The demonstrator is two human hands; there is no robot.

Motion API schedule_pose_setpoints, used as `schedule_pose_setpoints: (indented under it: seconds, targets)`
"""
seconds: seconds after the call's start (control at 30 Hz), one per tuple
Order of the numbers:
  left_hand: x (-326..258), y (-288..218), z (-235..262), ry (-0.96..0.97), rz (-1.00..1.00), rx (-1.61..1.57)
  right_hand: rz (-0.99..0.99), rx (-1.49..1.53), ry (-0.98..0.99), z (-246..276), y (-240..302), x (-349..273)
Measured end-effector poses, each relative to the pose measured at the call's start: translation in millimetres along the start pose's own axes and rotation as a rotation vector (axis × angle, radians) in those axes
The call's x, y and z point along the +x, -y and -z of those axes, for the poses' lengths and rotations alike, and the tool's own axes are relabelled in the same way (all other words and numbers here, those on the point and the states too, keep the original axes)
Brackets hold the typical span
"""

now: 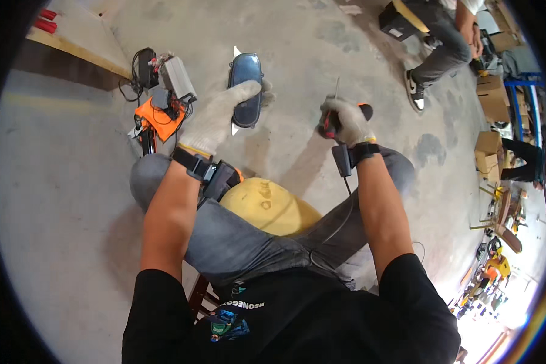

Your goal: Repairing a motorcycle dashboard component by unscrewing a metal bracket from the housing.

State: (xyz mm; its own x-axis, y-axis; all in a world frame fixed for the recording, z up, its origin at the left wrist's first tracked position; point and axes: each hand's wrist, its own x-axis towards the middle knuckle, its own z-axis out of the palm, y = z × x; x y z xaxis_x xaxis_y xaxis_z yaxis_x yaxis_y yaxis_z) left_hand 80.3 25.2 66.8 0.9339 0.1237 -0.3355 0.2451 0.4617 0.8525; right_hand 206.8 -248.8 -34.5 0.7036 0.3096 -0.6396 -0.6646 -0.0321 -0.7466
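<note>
My left hand (227,112) wears a pale knit glove and is closed around a dark, glossy oblong casing with rounded ends (246,68). White pointed tips stick out past both ends of the casing. Across from it, apart from the casing, my gloved right hand (349,118) is wrapped round a screwdriver (337,88). Its thin shaft points away from me, and red and black parts show at the fingers. A black and orange rounded end (366,111) shows beside that hand; I cannot tell whether it belongs to the same tool.
Between my legs is a rounded yellow object (270,203). To the left lie a silver box-shaped device (177,79), cables and an orange cloth-like piece (158,121), near a wooden-edged ledge (79,51). Another person (446,48) sits far right, near a black box (397,23) and cardboard boxes (492,100).
</note>
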Motion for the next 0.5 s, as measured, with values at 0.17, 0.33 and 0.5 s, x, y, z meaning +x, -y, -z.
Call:
schedule_pose_setpoints:
  seconds: [0.17, 0.33, 0.5]
  targets:
    - [-0.8, 15.5, 13.8, -0.099, 0.154, 0.106, -0.207, -0.175, -0.061, 47.4, -140.5, 62.3]
    - [5.4, 13.1, 11.3, -0.117, 0.26, 0.184, -0.278, -0.097, -0.09, 60.7, -194.9, 72.4]
    - [19.2, 27.4, 15.3, -0.2, 0.239, 0.319, -0.292, -0.032, -0.129, 70.8, -208.7, 104.4]
